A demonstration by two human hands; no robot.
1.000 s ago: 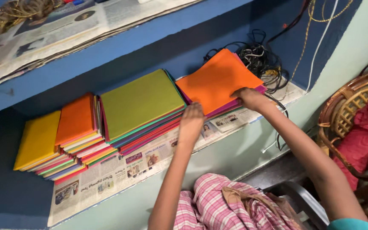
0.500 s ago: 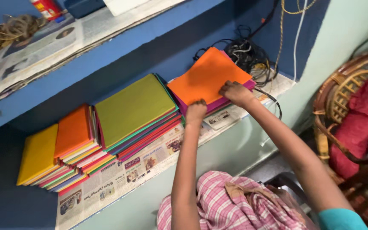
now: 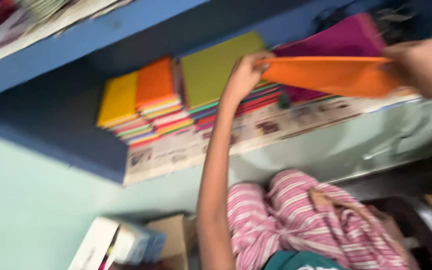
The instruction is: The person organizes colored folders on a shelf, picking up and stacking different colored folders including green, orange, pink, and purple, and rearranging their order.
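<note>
Both hands hold one orange sheet (image 3: 333,75), a thin, flat, matte piece with straight edges, raised level above the shelf (image 3: 296,122). The left hand (image 3: 246,75) grips its near-left corner, fingers curled over the top edge and pinching it. The right hand (image 3: 421,65) holds the far-right end; the picture is blurred there, so how its fingers lie I cannot tell.

Just under and behind the sheet a magenta sheet (image 3: 341,37) tops a low stack on the shelf. To its left stand three more stacks of flat coloured sheets, their edges showing as thin stripes: an olive-green stack (image 3: 216,67), an orange stack (image 3: 156,82) and a yellow stack (image 3: 118,97), side by side and touching. All rest on newspaper (image 3: 196,147) lining the blue shelf.

Below lie pink checked cloth (image 3: 296,220) and a cardboard box (image 3: 168,240).
</note>
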